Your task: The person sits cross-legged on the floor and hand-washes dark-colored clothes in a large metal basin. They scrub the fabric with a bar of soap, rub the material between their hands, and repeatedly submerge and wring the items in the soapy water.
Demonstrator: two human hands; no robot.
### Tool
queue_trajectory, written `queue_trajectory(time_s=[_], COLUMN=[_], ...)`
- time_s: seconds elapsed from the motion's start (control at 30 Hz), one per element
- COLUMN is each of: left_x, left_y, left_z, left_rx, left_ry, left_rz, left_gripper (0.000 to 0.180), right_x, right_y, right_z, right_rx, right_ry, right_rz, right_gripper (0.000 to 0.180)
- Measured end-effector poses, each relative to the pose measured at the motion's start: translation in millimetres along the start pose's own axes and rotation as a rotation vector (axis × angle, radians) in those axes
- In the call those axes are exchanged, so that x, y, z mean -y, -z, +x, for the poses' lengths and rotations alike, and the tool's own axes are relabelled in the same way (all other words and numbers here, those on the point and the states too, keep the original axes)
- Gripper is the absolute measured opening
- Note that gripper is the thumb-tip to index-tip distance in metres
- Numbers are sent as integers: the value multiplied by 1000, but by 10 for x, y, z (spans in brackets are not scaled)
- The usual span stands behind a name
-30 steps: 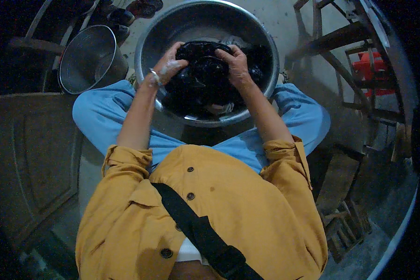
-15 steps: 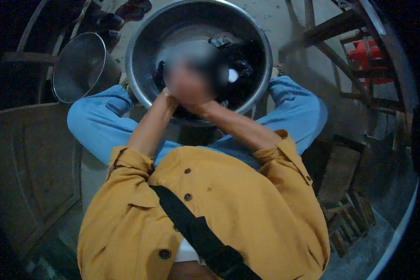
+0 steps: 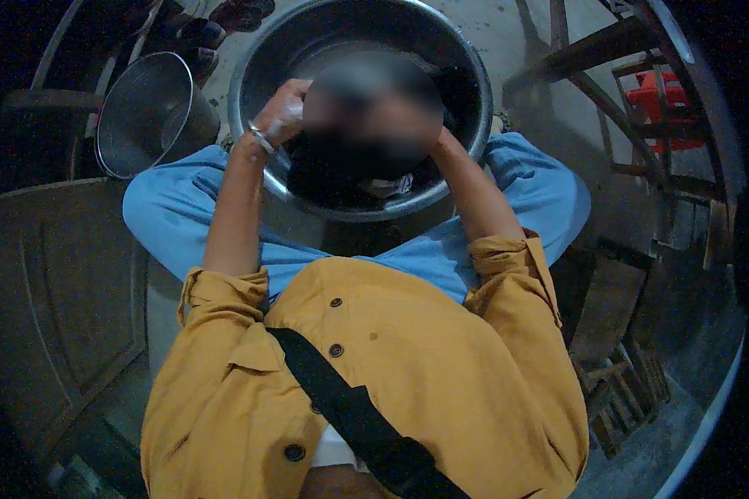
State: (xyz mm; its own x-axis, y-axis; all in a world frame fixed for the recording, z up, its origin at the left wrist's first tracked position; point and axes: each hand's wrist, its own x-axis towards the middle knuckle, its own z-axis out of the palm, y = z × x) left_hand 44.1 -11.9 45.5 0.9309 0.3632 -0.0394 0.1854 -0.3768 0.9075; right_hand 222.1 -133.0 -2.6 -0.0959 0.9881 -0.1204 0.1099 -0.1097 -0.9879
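Between my knees stands a wide metal basin [image 3: 268,62] with dark, wet-looking cloth [image 3: 460,90] in it. A pale patch [image 3: 387,185] shows at its near side. My left hand [image 3: 283,115] is over the left part of the basin, a bangle at the wrist and white suds on its skin. Its visible part looks curled closed, but a round blur hides the fingertips and whatever they grip. Inside that blur, over the right half of the basin, is most of my right hand [image 3: 420,125]; its fingers cannot be made out.
A metal bucket [image 3: 146,116] leans at the left beyond my knee, with shoes [image 3: 200,33] behind it. A wooden panel [image 3: 66,291] lies at the left. Wooden frames [image 3: 607,50] and a red plastic stool [image 3: 659,104] stand at the right.
My hands were close together over the middle of the basin; now they are apart, the left one farther left and up, the right one farther right. The white round spot at the right is no longer visible.
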Motion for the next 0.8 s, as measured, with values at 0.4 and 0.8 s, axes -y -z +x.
queue_trajectory(time_s=[0.4, 0.8], left_x=[204, 462], left_y=[-584, -893], left_z=[4, -9], left_rx=[-318, -84], left_ry=[373, 477], left_rz=[-1329, -1384], left_gripper=[35, 34], right_x=[12, -414], right_y=[-699, -717], right_z=[92, 210], right_rx=[-618, -754], right_ry=[593, 246], right_rz=[-661, -674], right_gripper=[21, 22])
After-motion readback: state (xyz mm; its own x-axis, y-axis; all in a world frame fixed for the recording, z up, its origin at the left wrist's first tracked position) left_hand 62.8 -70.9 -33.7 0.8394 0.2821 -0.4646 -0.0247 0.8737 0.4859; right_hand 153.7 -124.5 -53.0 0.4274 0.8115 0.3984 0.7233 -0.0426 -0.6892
